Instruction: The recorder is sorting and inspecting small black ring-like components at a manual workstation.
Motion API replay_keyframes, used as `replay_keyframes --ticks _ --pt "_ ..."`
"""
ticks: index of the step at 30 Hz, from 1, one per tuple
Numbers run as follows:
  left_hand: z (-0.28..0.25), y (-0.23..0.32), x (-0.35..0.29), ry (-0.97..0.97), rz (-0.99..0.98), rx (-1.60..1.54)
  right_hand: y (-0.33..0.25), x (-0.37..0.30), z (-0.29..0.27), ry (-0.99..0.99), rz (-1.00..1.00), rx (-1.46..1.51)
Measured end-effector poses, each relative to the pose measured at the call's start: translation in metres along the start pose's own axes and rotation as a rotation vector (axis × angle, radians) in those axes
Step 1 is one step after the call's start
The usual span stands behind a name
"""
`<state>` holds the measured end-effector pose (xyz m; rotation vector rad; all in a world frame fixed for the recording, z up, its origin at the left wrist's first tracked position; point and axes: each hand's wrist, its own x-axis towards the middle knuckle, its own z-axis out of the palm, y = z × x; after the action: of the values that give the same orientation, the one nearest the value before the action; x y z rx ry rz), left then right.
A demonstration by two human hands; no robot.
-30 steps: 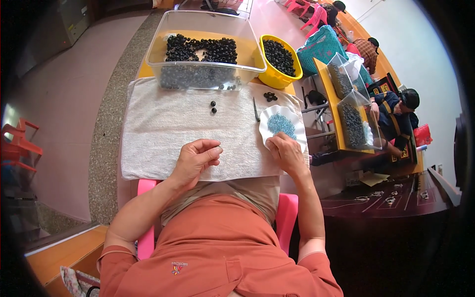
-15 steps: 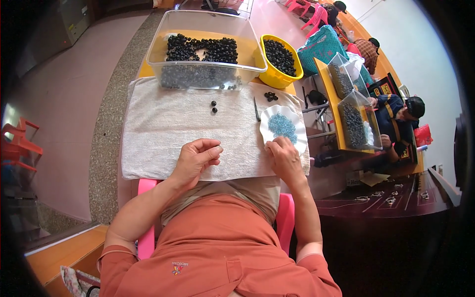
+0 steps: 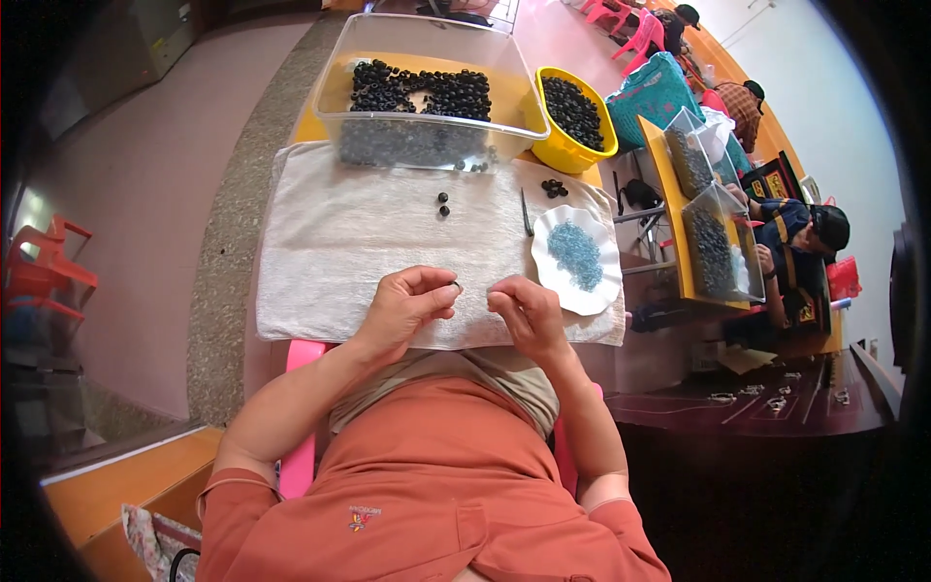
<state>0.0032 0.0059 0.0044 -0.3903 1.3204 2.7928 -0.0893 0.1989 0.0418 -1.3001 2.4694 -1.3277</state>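
Over the near part of a white towel (image 3: 335, 262), my left hand (image 3: 409, 306) pinches a small black bead-like piece (image 3: 456, 284), mostly covered by the fingertips. My right hand (image 3: 531, 315) faces it a short gap away, thumb and forefinger pressed together; whatever they grip is too small to make out. Just beyond the right hand stands a white wavy-edged dish (image 3: 603, 291) with tiny clear-blue pieces (image 3: 576, 254) in it. Two round black beads (image 3: 443, 204) lie farther up the towel. A dark slim tool (image 3: 527, 211), perhaps tweezers, rests left of the dish, near several black beads (image 3: 554, 188).
A clear plastic bin (image 3: 432, 129) with many black pieces stands at the towel's far edge, beside a yellow tub (image 3: 572, 153) of black pieces. To the right, another person (image 3: 810, 228) sits by clear boxes (image 3: 722, 242) on an orange table. A red chair (image 3: 48, 267) is far left.
My right hand has moved left from the dish's rim toward my left hand, still pinched. The left hand keeps its pinch. The whole view has shifted slightly.
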Motion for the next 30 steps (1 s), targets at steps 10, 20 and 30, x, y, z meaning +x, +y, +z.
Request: replay_keyframes --ticks 10,20,30 --pt "0.001 0.002 -0.002 -0.034 -0.021 0.007 0.010 0.014 0.023 -0.131 0.205 0.288" --pt "0.000 -0.001 -0.002 -0.030 -0.030 0.020 0.003 0.018 0.016 -0.191 0.192 0.270" --pt "-0.002 -0.004 0.000 -0.060 0.003 0.063 0.013 0.021 0.021 -0.234 0.324 0.557"
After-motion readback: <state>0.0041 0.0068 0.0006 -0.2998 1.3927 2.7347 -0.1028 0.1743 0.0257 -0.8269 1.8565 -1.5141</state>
